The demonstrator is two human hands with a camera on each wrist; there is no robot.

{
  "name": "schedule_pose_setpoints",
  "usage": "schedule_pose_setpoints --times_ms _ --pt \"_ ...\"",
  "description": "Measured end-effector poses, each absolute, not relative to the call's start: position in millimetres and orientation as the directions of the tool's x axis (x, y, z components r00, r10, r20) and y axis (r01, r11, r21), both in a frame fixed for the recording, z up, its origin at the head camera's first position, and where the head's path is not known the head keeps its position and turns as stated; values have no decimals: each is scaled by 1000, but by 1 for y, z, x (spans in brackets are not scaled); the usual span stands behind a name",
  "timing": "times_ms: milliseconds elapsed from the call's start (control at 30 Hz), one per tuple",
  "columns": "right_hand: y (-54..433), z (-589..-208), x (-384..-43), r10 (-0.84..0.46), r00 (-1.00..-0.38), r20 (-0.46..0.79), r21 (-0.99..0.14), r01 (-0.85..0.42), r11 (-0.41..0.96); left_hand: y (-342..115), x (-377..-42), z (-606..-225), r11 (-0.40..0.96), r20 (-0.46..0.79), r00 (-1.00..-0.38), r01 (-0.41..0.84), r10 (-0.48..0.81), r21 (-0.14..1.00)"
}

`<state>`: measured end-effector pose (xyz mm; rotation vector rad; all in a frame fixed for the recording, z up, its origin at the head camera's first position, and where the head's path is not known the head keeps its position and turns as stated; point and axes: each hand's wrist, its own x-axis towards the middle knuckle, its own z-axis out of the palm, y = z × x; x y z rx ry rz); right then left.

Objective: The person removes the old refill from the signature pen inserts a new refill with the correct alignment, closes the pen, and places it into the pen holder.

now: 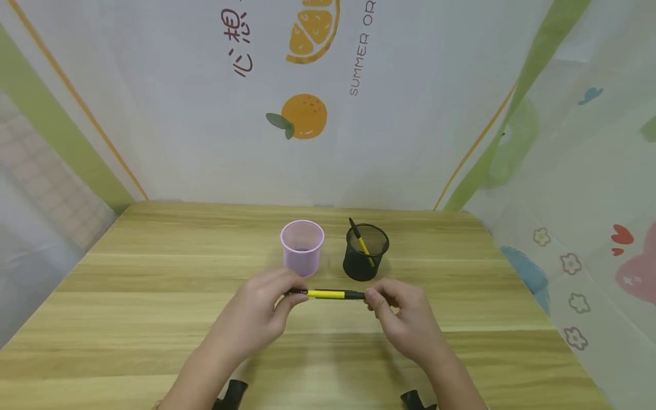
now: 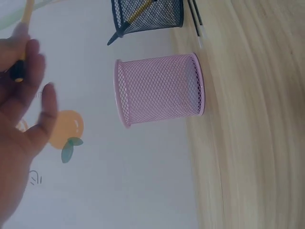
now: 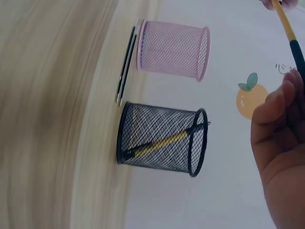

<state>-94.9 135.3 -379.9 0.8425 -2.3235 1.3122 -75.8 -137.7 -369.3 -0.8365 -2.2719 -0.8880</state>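
Observation:
A yellow-and-black pen (image 1: pixel 328 294) is held level above the table. My left hand (image 1: pixel 271 299) pinches its left end between thumb and fingers. At the black right end, my right hand (image 1: pixel 405 313) pinches it the same way. Just beyond the hands stands a pink mesh pen cup (image 1: pixel 302 265), upright. To its right is a black mesh pen cup (image 1: pixel 359 266) with another yellow-and-black pen (image 1: pixel 363 244) leaning inside. Two thin dark rods (image 3: pixel 125 69), which look like pen refills, lie on the table by the cups in the right wrist view.
The wood-grain table (image 1: pixel 169 273) runs back to a white cloth (image 1: pixel 195 142) printed with oranges and lettering. Patterned cloth (image 1: pixel 564 171) hangs on the right. Black pieces (image 1: pixel 236 392) show beneath the forearms at the lower edge.

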Motion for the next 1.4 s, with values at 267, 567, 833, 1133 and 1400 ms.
schedule_pose_setpoints --times_ms 267,567,833,1133,1400 --pt "126 -362 -85 -253 -967 17 -978 -69 198 -132 -79 -365 643 873 -281 764 398 -48" --pt "123 -362 -75 -255 -886 388 -827 -457 328 -134 -76 -369 607 838 -463 765 289 214" --pt "125 -368 -83 -242 -540 806 -479 -836 268 -140 -71 -367 493 571 -766 633 294 596" --pt "128 -370 -91 -314 -320 894 -241 -934 264 -154 -69 -358 498 257 -904 406 342 766" --pt "138 -371 -93 -447 -239 862 -134 -958 254 -160 -68 -352 480 244 -886 426 395 767"
